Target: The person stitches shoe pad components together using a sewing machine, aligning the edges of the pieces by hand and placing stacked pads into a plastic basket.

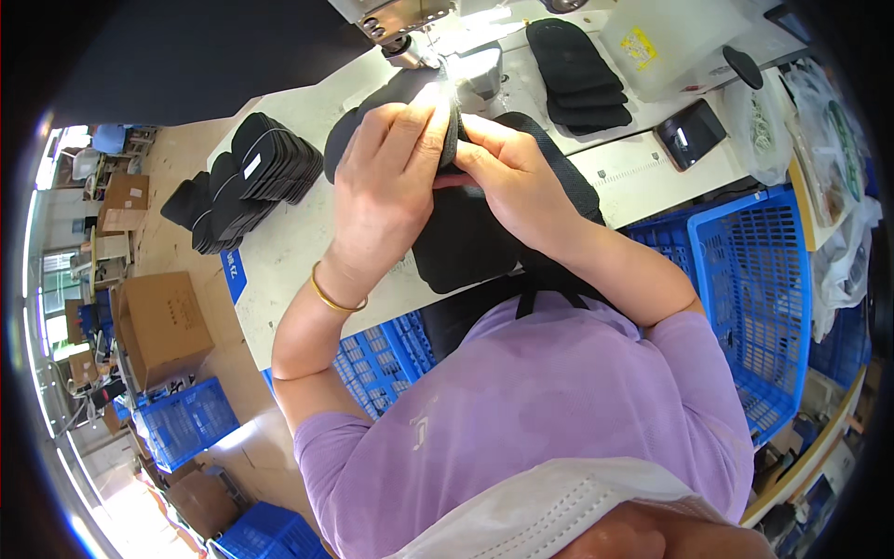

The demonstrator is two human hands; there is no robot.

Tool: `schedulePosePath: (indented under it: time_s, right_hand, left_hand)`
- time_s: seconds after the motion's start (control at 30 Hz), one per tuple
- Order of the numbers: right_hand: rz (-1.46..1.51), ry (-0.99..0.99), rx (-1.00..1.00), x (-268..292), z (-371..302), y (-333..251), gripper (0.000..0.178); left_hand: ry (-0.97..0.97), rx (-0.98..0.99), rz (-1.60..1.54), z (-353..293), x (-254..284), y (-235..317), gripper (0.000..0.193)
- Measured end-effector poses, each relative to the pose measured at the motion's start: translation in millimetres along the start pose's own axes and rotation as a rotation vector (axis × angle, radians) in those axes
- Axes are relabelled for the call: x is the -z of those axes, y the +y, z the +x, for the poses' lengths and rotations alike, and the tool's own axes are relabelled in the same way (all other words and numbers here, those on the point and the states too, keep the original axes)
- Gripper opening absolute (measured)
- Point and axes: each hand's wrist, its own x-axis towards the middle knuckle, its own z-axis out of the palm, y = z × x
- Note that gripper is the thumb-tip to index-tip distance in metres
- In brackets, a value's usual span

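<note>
Just below the sewing machine's needle area [414, 54], both hands work on a rounded black padded fabric piece [346, 135]. My left hand [386, 182], a gold bangle at its wrist, presses its fingers together over the top of the piece. My right hand [517, 177] pinches the piece's right edge between thumb and fingers. Bright light washes out the left fingertips and the spot by the needle. Under my hands more black fabric [461, 242] lies at the table's near edge, and a mesh-textured black strip [568, 177] passes behind the right wrist.
Stacks of black rounded pieces [270, 163] stand at the table's left, and a fanned pile [577, 79] lies at the back. A phone-like dark device [691, 133] rests at the right. Blue baskets [754, 307] flank my body. A translucent bin [666, 47] stands far right.
</note>
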Motion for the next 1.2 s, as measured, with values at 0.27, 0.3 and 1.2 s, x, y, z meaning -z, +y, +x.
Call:
schedulePosePath:
  time_s: [0.27,0.3,1.2]
  right_hand:
    - [-0.084,0.065,0.016,8.3,-1.9,-1.7,0.025]
    - [-0.081,0.059,0.015,9.5,-2.6,-1.3,0.025]
    - [-0.585,0.235,0.154,12.9,-16.7,-11.1,0.024]
  left_hand:
    - [0.057,0.066,0.112,-2.9,-17.4,17.6,0.046]
    - [0.069,0.080,0.116,-3.6,-20.2,18.8,0.046]
    - [0.346,-0.098,0.231,-27.2,-30.9,15.6,0.028]
